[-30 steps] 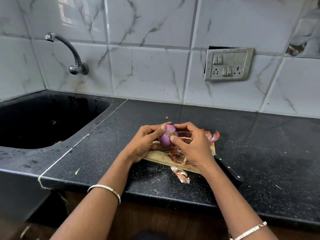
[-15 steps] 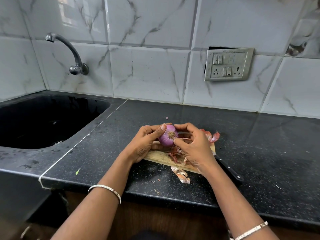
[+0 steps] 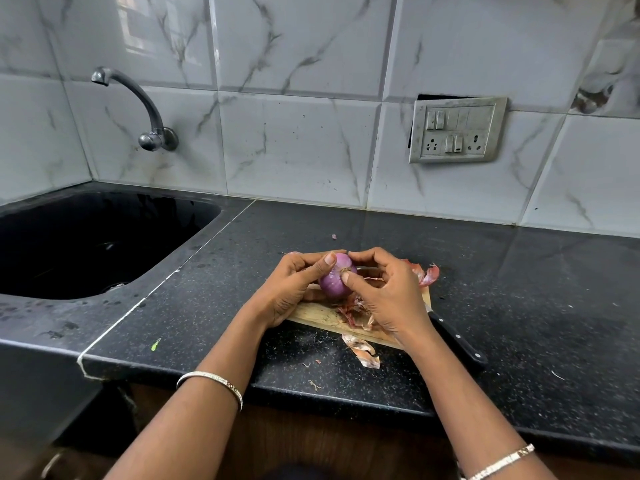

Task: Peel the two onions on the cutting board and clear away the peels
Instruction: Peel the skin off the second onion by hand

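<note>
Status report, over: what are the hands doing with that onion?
Busy: left hand holds onion, right hand pinches its root end. Onion looks bare, above cutting board. Loose peels on board and counter; knife beside board.

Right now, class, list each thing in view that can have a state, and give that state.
Cutting board: flat on the counter, littered with peels.
Onion: purple flesh showing, held over the board.
Left grip: holds the onion.
Right grip: pinches the onion's root end.
Knife: on the counter beside the board, not held.
Loose peel: on the counter, off the board.
Tap: no water running.
Switch plate: hanging crooked.
</note>
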The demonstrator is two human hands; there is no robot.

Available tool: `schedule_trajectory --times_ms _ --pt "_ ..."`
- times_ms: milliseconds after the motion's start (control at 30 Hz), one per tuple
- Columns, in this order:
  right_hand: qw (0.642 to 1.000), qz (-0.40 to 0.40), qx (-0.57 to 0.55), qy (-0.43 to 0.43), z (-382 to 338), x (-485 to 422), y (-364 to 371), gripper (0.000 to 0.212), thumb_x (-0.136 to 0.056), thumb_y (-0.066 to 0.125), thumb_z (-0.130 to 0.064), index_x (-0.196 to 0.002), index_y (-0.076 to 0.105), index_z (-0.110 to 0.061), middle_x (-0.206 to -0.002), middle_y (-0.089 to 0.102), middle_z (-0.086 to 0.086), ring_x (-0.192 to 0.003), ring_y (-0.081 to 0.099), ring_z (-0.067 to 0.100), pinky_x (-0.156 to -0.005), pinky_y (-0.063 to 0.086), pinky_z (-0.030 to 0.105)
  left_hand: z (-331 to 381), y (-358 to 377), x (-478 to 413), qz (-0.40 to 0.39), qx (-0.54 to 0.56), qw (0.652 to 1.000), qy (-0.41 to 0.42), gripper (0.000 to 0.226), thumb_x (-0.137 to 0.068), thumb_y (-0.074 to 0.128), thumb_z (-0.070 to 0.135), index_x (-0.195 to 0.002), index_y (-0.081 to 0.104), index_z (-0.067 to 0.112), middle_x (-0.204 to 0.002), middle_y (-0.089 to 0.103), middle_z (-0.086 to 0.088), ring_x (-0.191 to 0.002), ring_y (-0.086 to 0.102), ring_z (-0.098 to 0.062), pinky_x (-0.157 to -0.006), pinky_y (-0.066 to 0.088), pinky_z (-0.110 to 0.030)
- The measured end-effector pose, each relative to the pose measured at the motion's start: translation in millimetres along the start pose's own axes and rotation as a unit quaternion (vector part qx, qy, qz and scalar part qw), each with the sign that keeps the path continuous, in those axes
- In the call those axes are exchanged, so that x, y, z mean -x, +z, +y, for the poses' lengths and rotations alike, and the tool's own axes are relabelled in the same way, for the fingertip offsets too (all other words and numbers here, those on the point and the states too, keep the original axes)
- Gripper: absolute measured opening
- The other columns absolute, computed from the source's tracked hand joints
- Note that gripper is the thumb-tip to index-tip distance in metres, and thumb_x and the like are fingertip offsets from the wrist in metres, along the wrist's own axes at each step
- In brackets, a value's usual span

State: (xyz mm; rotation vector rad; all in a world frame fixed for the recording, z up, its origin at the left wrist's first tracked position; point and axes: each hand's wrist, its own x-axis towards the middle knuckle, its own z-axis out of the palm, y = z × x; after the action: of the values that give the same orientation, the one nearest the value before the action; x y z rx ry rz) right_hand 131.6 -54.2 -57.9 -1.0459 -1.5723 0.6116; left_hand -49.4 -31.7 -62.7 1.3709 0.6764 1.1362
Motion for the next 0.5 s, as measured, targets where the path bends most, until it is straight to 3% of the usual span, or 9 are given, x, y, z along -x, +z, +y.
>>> schedule_trajectory --times_ms 100,300,433,500 --pt "1.000 -0.005 0.003 0.000 -1.6 0.1 -0.1 0.021 -0.084 0.079 -0.015 -0.102 0.076 -0.024 -0.097 0.077 -0.011 -0.094 0.072 0.005 -0.086 0.059 0.031 -0.5 1.1 -0.1 0.002 0.007 1.000 -0.002 0.037 -0.099 0.059 0.021 -0.128 0.066 -0.002 -0.117 0.074 -0.019 -0.098 0.074 -0.024 -0.079 0.061 -0.033" --pt "0.994 0.008 0.113 -0.012 -1.9 0.3 -2.1 0.034 -0.088 0.064 -0.003 -0.115 0.076 -0.018 -0.112 0.075 -0.007 -0.108 0.067 -0.002 -0.099 0.052 0.022 -1.0 2.1 -0.8 0.007 -0.008 1.000 0.002 0.043 -0.093 0.065 0.028 -0.127 0.067 0.003 -0.117 0.074 -0.016 -0.104 0.073 -0.027 -0.078 0.060 -0.029" --pt "0.988 0.037 0.147 -0.023 -3.6 2.2 -2.3 0.024 -0.092 0.068 -0.009 -0.112 0.078 -0.016 -0.106 0.077 -0.005 -0.101 0.069 0.001 -0.092 0.053 0.017 -3.9 0.6 -2.7 0.021 -0.017 1.000 0.004 0.042 -0.092 0.067 0.028 -0.126 0.068 0.004 -0.121 0.072 -0.016 -0.111 0.071 -0.031 -0.083 0.061 -0.034" --pt "0.981 0.084 0.168 -0.040 -6.4 3.8 -2.2 0.016 -0.092 0.070 -0.012 -0.104 0.079 -0.016 -0.093 0.078 -0.006 -0.086 0.071 0.005 -0.086 0.048 0.007 -4.2 0.1 -2.2 0.035 -0.022 0.999 0.010 0.042 -0.090 0.072 0.029 -0.125 0.069 0.007 -0.120 0.073 -0.015 -0.112 0.070 -0.031 -0.086 0.061 -0.037"
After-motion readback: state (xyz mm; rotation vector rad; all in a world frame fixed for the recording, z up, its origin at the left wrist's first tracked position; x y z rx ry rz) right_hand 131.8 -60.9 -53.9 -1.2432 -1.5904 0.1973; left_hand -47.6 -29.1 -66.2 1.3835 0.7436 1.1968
